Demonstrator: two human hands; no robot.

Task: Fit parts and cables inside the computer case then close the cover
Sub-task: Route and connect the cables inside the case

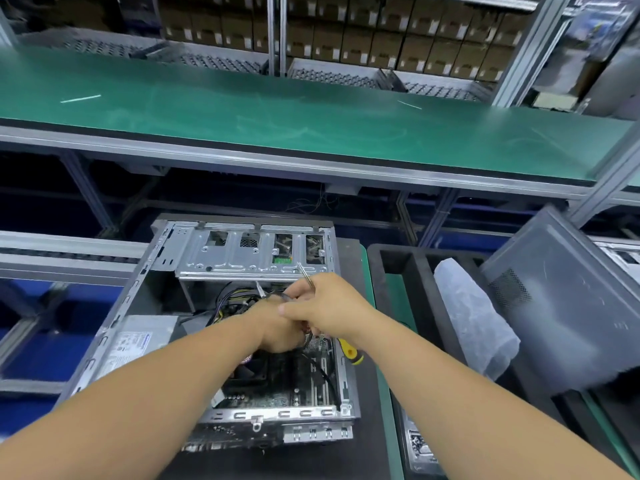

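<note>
An open computer case point(114, 327) lies on its side, its motherboard point(277, 386), power supply point(138, 341) and drive cage point(242, 258) exposed. Black and yellow cables point(235, 299) bunch under the cage. My left hand point(273, 330) reaches into the middle of the case, fingers curled down on the cable bundle and partly covered by my right hand. Directly above it, my right hand point(325, 303) pinches a thin silvery metal tool point(305, 274) whose tip points up toward the cage. The dark grey cover panel point(561, 306) leans to the right of the case.
A yellow and black screwdriver point(351, 351) rests on the case's right edge. A black foam tray point(398, 258) to the right holds a white plastic bag point(474, 317). A green conveyor shelf point(311, 109) runs across behind, with stacked boxes beyond.
</note>
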